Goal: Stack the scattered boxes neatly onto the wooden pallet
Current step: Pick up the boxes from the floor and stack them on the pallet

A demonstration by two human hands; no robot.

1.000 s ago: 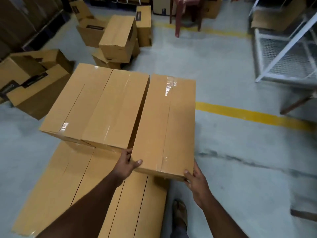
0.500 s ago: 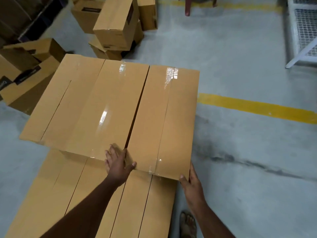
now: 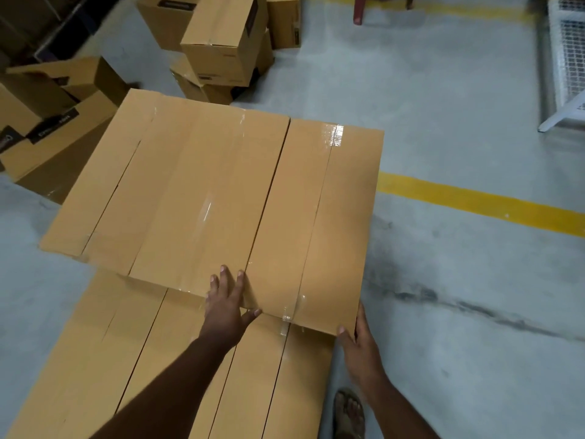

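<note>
- Head view looks down on the stack: at 12 o'clock from my hands the upper layer holds a wide box (image 3: 177,198) and, touching its right side, the narrower box (image 3: 316,223) I am setting in place
- My left hand (image 3: 226,304) lies flat, fingers straight and spread, on top of the wide box at its near edge just beside the seam, thumb pointing toward the narrower box; it presses and grips nothing
- My right hand (image 3: 357,340) is at 4 o'clock, at the near right corner of the narrower box, fingers along the box's right side and thumb at the near edge; how tightly it curls I cannot tell
- Under both lies the lower layer (image 3: 152,359) of boxes, running toward me at 6 o'clock; the wooden pallet itself is hidden beneath them
- More scattered boxes (image 3: 221,45) wait on the floor at 11 o'clock, with another heap (image 3: 53,128) at 9 o'clock, so I judge the job far from done
- Risk one: the narrower box's right edge looks close to the edge of the layer below; a hard shove from my right hand could leave it overhanging and tip it to the floor
- Risk two: my fingers near the seam could be pinched if the boxes close up
- Risk three: my sandalled foot (image 3: 349,413) stands at 5 o'clock, below that corner, where a slipped box would land
</note>
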